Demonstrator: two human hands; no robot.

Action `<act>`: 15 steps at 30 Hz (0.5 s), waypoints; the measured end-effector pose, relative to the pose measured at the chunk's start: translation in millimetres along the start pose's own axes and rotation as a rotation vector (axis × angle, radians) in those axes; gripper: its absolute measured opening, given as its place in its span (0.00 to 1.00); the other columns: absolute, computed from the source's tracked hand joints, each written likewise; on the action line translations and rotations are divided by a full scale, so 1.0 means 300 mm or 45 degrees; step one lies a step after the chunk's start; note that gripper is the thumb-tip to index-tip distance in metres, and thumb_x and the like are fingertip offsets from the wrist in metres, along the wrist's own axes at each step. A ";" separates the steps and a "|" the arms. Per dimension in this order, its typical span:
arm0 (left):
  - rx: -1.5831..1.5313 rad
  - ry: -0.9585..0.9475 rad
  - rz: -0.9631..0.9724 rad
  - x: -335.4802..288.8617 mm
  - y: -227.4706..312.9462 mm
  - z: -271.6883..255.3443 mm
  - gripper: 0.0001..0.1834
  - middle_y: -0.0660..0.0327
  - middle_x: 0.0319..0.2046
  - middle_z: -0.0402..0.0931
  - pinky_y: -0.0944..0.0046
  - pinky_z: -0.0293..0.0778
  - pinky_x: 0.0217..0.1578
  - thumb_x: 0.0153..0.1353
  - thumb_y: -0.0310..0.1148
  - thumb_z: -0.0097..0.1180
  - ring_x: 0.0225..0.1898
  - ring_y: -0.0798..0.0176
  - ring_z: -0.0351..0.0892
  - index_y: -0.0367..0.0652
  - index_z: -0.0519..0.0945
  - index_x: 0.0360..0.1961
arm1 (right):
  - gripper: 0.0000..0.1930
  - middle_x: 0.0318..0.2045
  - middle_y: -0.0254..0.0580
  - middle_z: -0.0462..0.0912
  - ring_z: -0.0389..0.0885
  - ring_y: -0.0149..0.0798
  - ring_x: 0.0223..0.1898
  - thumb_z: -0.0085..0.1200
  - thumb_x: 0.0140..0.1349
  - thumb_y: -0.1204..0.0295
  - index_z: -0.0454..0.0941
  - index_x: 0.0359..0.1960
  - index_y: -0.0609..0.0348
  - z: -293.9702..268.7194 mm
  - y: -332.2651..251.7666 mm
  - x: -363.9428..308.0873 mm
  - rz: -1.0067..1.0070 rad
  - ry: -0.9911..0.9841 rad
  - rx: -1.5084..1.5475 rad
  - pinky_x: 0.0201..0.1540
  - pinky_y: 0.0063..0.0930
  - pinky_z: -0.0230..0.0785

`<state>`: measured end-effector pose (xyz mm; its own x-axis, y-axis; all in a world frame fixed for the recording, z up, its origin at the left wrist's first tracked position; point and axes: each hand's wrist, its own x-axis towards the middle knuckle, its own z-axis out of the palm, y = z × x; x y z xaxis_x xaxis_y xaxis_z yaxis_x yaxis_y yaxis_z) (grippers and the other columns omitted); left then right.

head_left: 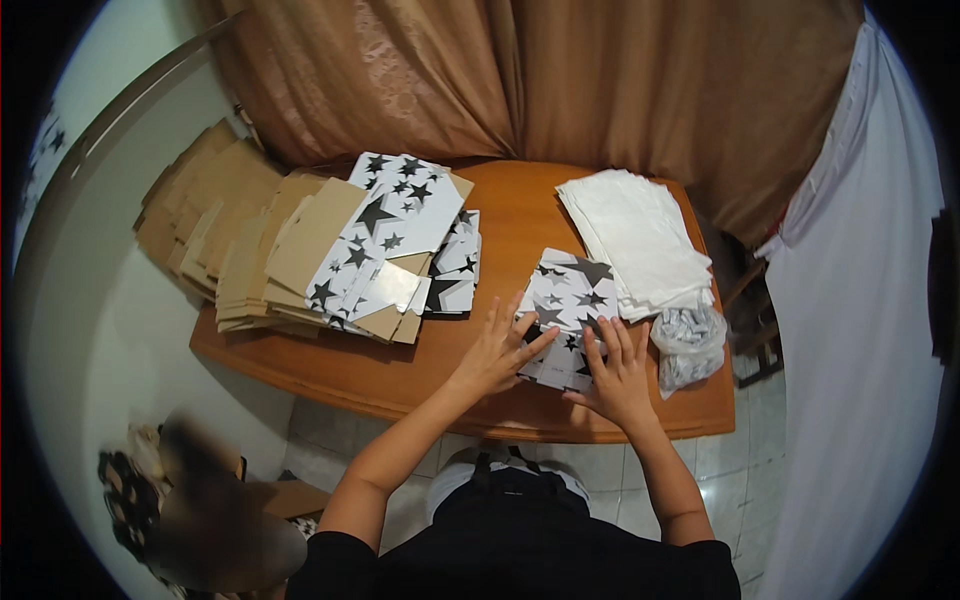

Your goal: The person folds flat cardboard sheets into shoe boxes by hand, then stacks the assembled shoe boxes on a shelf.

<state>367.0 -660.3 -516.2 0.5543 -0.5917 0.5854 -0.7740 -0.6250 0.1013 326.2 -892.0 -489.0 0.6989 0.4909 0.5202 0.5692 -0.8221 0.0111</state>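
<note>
A white cardboard piece printed with black stars (566,300), apparently a flat folded box, lies on the wooden table in front of me. My left hand (492,350) is at its left edge, fingers spread and the tips touching it. On the opposite side, my right hand (620,378) rests with fingers apart over the right edge. Neither hand is closed around anything. Just beyond the right hand lies a stack of white paper sheets (640,235), and beside that hand sits a clear plastic bag of small silvery packets (688,342).
Brown cardboard pieces (235,215) are heaped at the table's left end. Star-printed flat cardboard (395,215) lies over part of the heap. The wooden table (400,385) has a curved front edge. Brown curtains (620,90) hang behind it, and a white curtain (850,330) at the right.
</note>
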 end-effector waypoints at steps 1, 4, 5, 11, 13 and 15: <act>0.043 -0.008 -0.013 -0.010 0.011 0.006 0.57 0.52 0.54 0.53 0.35 0.49 0.61 0.28 0.34 0.71 0.64 0.37 0.46 0.61 0.56 0.64 | 0.49 0.61 0.48 0.55 0.51 0.50 0.64 0.67 0.36 0.50 0.59 0.62 0.53 -0.013 0.003 -0.005 -0.017 -0.165 -0.072 0.62 0.66 0.38; 0.125 -0.057 -0.073 -0.006 0.087 -0.029 0.58 0.54 0.53 0.56 0.40 0.54 0.58 0.25 0.41 0.72 0.62 0.43 0.52 0.53 0.57 0.64 | 0.35 0.55 0.48 0.63 0.60 0.48 0.57 0.58 0.46 0.59 0.65 0.59 0.55 -0.023 0.045 -0.034 -0.155 -0.081 -0.156 0.62 0.62 0.44; 0.100 -0.107 -0.151 -0.004 0.107 -0.044 0.58 0.55 0.53 0.56 0.42 0.56 0.56 0.24 0.43 0.72 0.60 0.45 0.54 0.50 0.58 0.63 | 0.31 0.52 0.48 0.66 0.63 0.48 0.54 0.54 0.49 0.63 0.66 0.58 0.55 -0.018 0.058 -0.023 -0.233 -0.015 -0.260 0.61 0.61 0.46; 0.442 -0.056 -0.303 -0.047 0.289 -0.188 0.60 0.55 0.55 0.57 0.49 0.60 0.52 0.23 0.49 0.72 0.58 0.48 0.57 0.45 0.58 0.63 | 0.54 0.53 0.48 0.64 0.62 0.50 0.55 0.69 0.22 0.52 0.63 0.59 0.58 -0.124 0.050 0.000 -0.460 0.060 0.110 0.63 0.64 0.41; 0.526 0.063 -0.314 -0.074 0.325 -0.213 0.61 0.54 0.54 0.58 0.51 0.61 0.52 0.22 0.48 0.71 0.58 0.47 0.57 0.43 0.57 0.63 | 0.54 0.53 0.48 0.65 0.62 0.51 0.55 0.70 0.19 0.54 0.64 0.57 0.58 -0.145 0.038 0.024 -0.570 0.151 0.123 0.63 0.65 0.40; 0.584 0.086 -0.437 -0.084 0.393 -0.256 0.57 0.57 0.58 0.57 0.52 0.59 0.57 0.30 0.44 0.69 0.61 0.49 0.54 0.46 0.54 0.65 | 0.47 0.51 0.46 0.66 0.63 0.47 0.54 0.65 0.27 0.51 0.68 0.56 0.54 -0.153 0.040 0.051 -0.684 0.226 0.099 0.60 0.69 0.43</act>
<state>238.4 -679.8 -457.1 0.7181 -0.2917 0.6318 -0.3333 -0.9412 -0.0556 323.9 -907.7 -441.9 0.2226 0.7726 0.5946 0.8596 -0.4432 0.2542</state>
